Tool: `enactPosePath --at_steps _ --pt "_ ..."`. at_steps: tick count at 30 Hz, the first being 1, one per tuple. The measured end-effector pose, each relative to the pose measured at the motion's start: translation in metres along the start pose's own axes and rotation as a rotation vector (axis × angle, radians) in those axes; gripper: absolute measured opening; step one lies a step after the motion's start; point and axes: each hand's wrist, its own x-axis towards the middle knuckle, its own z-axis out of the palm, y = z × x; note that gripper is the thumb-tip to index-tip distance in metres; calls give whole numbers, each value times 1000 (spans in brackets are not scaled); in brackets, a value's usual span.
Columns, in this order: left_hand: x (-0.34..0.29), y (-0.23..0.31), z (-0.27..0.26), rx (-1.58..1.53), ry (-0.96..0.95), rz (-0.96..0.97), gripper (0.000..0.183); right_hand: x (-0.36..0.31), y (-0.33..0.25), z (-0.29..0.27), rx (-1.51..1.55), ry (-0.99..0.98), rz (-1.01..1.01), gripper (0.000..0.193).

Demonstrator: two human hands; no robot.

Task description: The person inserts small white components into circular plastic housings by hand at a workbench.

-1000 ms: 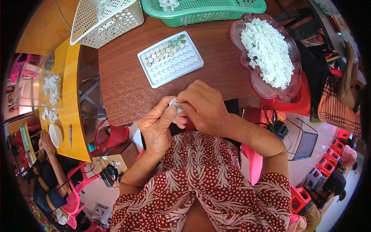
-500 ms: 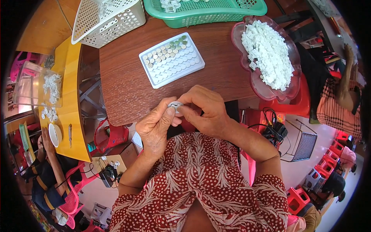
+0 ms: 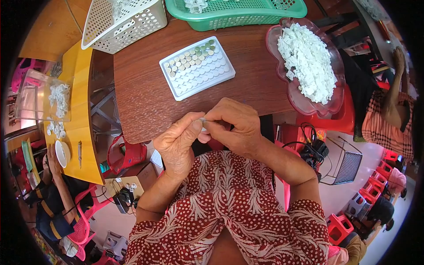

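Note:
Over the table's near edge, my left hand [image 3: 178,143] and my right hand [image 3: 235,128] meet fingertip to fingertip. Both pinch a small white round plastic piece [image 3: 203,120], most of it covered by thumbs and forefingers. Beyond them on the brown table [image 3: 141,97] lies a shallow white tray [image 3: 188,93] with rows of round pockets. Small cream discs [image 3: 181,62] fill part of its far rows, and several green discs [image 3: 203,47] sit at its far right.
A white perforated basket [image 3: 132,30] and a green basket [image 3: 247,22] stand at the back. At right, a pink scalloped bowl [image 3: 297,99] holds a heap of small white pieces [image 3: 307,62]. Another person's hand [image 3: 54,161] rests beside a white bowl [image 3: 62,154] on the yellow table at left.
The white piece, whose round face with dark slots showed before, is now turned and mostly covered by my fingers. My hands have drawn slightly closer together; the tray looks unchanged.

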Motion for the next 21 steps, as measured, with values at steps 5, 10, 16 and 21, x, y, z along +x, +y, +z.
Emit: enactPosePath --at_steps 5,10,16,21 --pt "5 -7 0 87 13 14 19 -2 6 4 -67 71 -74 9" --pt "16 -2 -6 11 -63 -130 24 0 4 4 161 48 307 4" --pt "12 3 2 121 -27 -194 26 -1 1 3 133 25 344 5" --pt "11 0 -8 81 -53 -94 20 -4 -3 10 126 58 274 4"
